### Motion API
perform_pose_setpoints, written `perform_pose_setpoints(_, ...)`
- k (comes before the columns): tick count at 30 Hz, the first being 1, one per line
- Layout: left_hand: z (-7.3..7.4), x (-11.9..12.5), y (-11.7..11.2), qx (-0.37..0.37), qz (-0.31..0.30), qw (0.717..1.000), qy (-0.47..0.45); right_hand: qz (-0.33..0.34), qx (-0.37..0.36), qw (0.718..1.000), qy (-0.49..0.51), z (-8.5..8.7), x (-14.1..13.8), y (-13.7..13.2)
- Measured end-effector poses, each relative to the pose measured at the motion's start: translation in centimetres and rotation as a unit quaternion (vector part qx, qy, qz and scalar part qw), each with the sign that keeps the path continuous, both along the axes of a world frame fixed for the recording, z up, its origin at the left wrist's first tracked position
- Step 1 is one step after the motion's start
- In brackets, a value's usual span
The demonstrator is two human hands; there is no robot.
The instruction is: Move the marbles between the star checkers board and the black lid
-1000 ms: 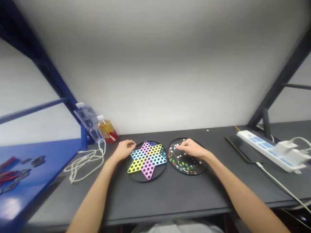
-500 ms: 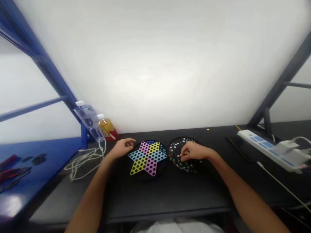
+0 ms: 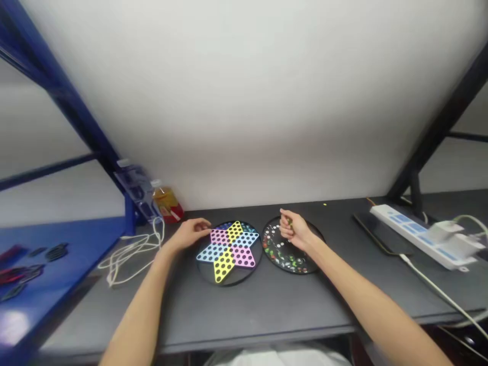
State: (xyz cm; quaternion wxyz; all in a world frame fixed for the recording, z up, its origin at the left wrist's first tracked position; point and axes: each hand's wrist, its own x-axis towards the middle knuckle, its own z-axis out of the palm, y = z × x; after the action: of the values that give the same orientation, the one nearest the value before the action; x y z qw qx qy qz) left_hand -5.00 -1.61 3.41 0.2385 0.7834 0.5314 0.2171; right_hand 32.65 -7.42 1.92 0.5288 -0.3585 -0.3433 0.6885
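Observation:
A Chinese checkers board (image 3: 227, 252) lies on the table, its holed star coloured pink, yellow and light blue on a round black base. My left hand (image 3: 190, 233) is at the board's left rim, fingers loosely bent, fingertips near the pink point; contact is unclear. Right of the board is a round black tray (image 3: 274, 258) with white, red and green marbles. Above it my right hand (image 3: 295, 230) is turned up with curled fingers, closed on something small and yellow-green that looks like a marble. How many it holds is hidden.
A white cable (image 3: 131, 251) lies coiled at left, by a yellow-and-red bottle (image 3: 168, 204) and a clear container (image 3: 137, 190). At right are a dark phone or tablet (image 3: 375, 231) and a white power strip (image 3: 415, 236) with plugs. A wall rises behind.
The star has turned counter-clockwise. My right hand has lifted from the tray's marbles and rolled palm-up, with something yellow-green now showing in its fingers. My left hand stays by the board.

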Motion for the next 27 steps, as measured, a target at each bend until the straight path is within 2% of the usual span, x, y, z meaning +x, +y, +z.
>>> perform_pose_setpoints(6, 0.9, -1.1, -0.5, -0.058, -0.053, 0.997, 0.02, -0.011, -0.008, 1.0, 0.011, 0.5, -5.5, 0.6)
perform_pose_setpoints(12, 1.3, -1.5, -0.9, -0.101, -0.07, 0.992, -0.021, -0.043, 0.004, 0.999, -0.016, 0.7, -9.5, 0.7)
perform_pose_setpoints(23, 0.8, -1.1, -0.6, -0.059, -0.034, 0.998, 0.01, -0.098, 0.018, 0.988, -0.117, -0.8, -10.8, 0.5)
perform_pose_setpoints(27, 0.7, -1.0, -0.6, -0.052, -0.029, 0.998, 0.019, -0.116, 0.045, 0.98, -0.155, -1.3, -10.8, 0.8)
